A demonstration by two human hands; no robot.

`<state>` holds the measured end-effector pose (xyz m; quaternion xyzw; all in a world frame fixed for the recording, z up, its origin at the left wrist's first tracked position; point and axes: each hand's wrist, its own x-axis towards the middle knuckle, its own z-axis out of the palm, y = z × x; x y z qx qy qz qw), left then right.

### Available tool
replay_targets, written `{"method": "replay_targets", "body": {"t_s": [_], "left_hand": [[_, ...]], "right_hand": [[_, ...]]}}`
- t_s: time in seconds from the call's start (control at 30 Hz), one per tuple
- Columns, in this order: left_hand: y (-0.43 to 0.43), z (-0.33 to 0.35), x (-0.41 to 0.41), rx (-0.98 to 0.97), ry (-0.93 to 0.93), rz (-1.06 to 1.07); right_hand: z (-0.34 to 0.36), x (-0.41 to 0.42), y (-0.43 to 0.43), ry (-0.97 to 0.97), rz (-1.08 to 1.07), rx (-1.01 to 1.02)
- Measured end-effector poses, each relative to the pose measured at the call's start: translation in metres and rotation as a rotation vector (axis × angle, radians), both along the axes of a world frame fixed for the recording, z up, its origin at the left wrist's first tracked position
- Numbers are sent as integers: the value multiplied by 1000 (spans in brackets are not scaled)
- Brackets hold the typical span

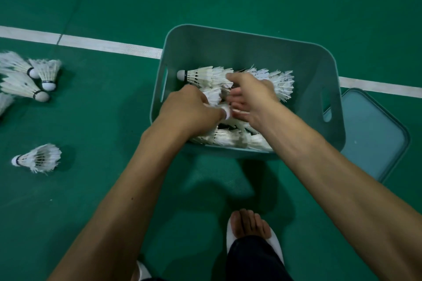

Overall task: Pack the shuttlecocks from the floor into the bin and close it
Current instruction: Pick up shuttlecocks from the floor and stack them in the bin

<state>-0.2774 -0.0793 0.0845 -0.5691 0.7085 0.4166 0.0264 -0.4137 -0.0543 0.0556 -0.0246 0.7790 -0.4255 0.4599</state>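
Both hands inside bin (pixel 328 70): left hand (pixel 189 109) clamped on a shuttlecock (pixel 227 112); right hand (pixel 253 100) fingers apart. Lid (pixel 374 134) beside bin.

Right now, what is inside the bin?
The bin holds white shuttlecocks lying in stacked rows, with both hands among them. The hands hide the middle, and the bin's floor is covered.
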Motion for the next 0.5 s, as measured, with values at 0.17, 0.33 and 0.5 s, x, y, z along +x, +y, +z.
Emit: {"method": "replay_targets", "body": {"t_s": [0.17,0.33,0.5], "left_hand": [[4,8,-14,61,364,265],[13,7,-53,261,687,553],[29,-1,-55,247,552,451]], "right_hand": [[19,-19,43,194,123,-9],[39,-19,56,-259,218,-14],[36,-35,58,-321,-40,-135]]}}
